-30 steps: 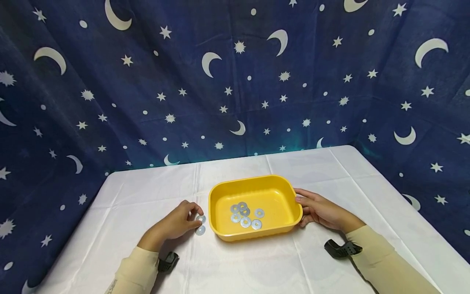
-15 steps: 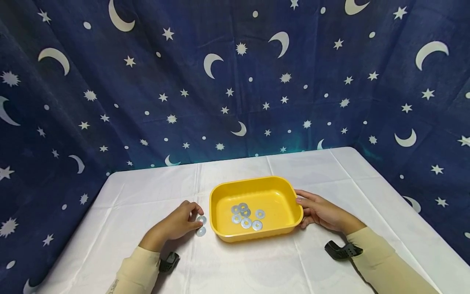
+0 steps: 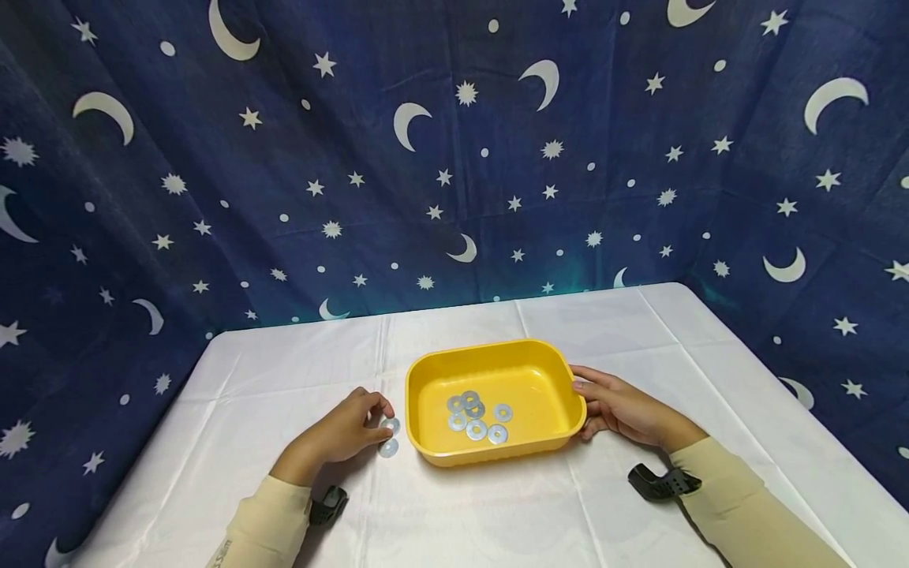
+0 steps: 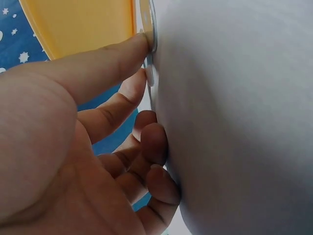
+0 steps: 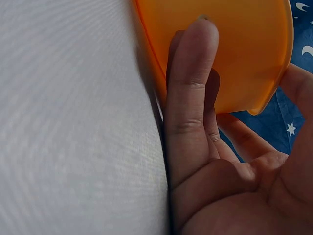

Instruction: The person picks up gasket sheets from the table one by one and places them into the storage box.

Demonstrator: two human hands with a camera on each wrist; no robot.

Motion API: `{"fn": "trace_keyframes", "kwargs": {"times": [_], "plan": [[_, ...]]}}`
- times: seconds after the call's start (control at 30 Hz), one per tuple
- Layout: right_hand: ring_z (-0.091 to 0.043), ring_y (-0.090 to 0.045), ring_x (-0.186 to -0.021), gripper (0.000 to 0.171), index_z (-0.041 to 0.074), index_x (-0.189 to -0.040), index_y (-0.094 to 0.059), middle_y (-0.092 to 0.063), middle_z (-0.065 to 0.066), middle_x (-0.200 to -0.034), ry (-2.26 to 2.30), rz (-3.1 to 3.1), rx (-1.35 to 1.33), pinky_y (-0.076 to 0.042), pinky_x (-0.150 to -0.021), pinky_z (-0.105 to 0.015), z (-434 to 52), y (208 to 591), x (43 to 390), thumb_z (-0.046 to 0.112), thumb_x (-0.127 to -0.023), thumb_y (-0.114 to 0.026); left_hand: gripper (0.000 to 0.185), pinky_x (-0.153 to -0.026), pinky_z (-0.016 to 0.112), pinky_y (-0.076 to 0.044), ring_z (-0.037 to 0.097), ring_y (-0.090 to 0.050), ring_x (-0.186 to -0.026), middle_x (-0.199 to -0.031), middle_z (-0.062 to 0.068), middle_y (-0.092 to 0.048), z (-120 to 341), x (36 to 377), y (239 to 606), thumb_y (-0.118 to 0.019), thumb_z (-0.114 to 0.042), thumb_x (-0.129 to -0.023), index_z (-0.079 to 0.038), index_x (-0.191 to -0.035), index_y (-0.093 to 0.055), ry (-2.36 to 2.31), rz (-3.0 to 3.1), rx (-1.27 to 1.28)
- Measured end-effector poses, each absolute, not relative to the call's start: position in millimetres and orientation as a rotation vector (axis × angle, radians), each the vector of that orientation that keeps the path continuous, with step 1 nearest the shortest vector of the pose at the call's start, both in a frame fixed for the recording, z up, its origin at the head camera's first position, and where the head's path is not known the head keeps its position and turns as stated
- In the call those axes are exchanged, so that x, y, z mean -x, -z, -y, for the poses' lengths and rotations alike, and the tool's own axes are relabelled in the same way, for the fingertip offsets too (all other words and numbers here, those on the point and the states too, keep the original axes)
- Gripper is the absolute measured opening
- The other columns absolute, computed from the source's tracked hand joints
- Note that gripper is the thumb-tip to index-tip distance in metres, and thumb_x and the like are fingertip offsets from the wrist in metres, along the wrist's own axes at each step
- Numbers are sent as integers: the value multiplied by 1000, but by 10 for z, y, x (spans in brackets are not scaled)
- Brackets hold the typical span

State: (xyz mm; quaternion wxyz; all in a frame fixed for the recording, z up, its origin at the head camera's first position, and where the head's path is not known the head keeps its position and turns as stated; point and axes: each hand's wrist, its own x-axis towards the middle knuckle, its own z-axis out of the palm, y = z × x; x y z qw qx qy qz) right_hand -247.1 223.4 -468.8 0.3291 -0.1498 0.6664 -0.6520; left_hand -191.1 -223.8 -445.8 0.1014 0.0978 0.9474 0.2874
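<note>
Two flat metal washers lie on the white cloth left of the yellow plastic tub. My left hand has thumb and index finger at opposite edges of the farther washer, pinching it against the cloth. The nearer washer lies just below the thumb. In the left wrist view, the other fingers curl down onto the cloth. My right hand grips the right end of the tub, thumb at the rim and fingers along the outer wall. Several more washers lie inside the tub, some overlapping.
A white cloth with fold creases covers the table. Behind and beside it hangs a dark blue curtain with moons and stars. Each wrist wears a black strap mount, such as the right wrist mount.
The whole head view shifts very slightly. Both hands, the tub and the washers keep the same places relative to each other.
</note>
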Motion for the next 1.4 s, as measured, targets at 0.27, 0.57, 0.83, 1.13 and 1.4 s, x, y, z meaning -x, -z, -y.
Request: {"fn": "trace_keyframes", "kwargs": {"times": [0.27,0.57,0.83,1.13,1.4], "plan": [[-22,-72,-84,70,3,-159,-4,-70,-12,-116,1699,-1759,390,-61,-76,-34,-2266,4685,2458,34,-109,-40,21,-79,32,-38,16,-45,-89,-94,3,-49,2207,1913,4437,-78,-19,-87,-19,-99,-61,-801,-2778,-290],[-22,-72,-84,69,2,-159,-4,-70,-11,-114,1698,-1765,390,-61,-76,-34,-2291,4668,2442,33,-109,-39,25,-68,26,-39,15,-48,-78,-85,3,-51,2178,1941,4435,-79,-14,-86,-14,-99,-57,-913,-2731,-293],[-22,-72,-84,71,2,-159,-3,-70,-11,-115,1701,-1771,383,-61,-76,-34,-2293,4653,2435,34,-108,-41,25,-64,25,-39,15,-49,-73,-79,1,-52,2190,1933,4388,-78,-7,-85,-15,-98,-58,-931,-2737,-326],[-22,-72,-86,70,2,-159,-5,-70,-12,-116,1701,-1768,392,-61,-76,-34,-2295,4651,2438,34,-109,-40,15,-65,23,-47,14,-55,-73,-83,-1,-59,2257,1966,4362,-69,-2,-89,-14,-95,-63,-993,-2741,-361],[-23,-72,-87,70,3,-159,-6,-68,-14,-119,1694,-1766,380,-61,-76,-34,-2250,4676,2449,35,-108,-42,11,-60,24,-49,16,-61,-70,-85,3,-60,2326,1930,4279,-69,-5,-91,-13,-99,-64,-1081,-2722,-358]]}}
